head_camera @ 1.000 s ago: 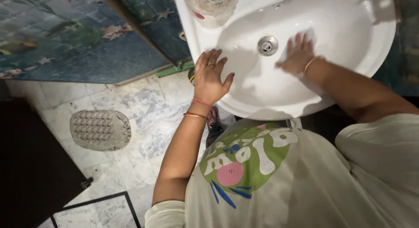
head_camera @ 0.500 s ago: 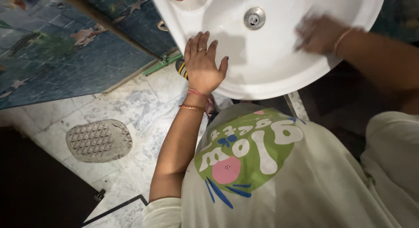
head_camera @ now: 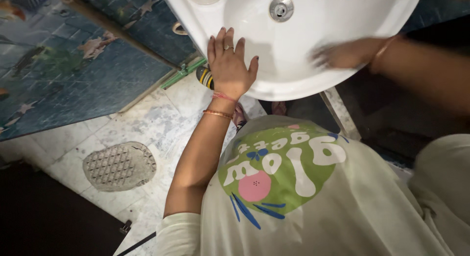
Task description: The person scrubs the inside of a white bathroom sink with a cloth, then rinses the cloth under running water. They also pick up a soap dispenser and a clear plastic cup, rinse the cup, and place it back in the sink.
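1. Washbasin [head_camera: 313,70]: white ceramic, rounded bowl, upper middle of the view, set against a blue patterned tile wall [head_camera: 98,75]; metal drain [head_camera: 280,8] at the bowl's centre.
2. Left hand [head_camera: 229,65]: flat on the basin's near-left rim, fingers spread, grasping nothing; ring on one finger, bangle and red thread at the wrist.
3. Right hand [head_camera: 342,54]: inside the bowl at the right, pressed to the white surface, motion-blurred; whether it holds anything cannot be told.
4. Bottle [head_camera: 205,77]: dark with yellow bands, on the floor below the rim, partly hidden by the left hand.
5. Floor drain cover [head_camera: 119,165]: oval, grey, gridded, on marbled floor tiles.
6. Shirt print [head_camera: 279,168]: green rounded patch, white lettering, pink spot, blue strokes.
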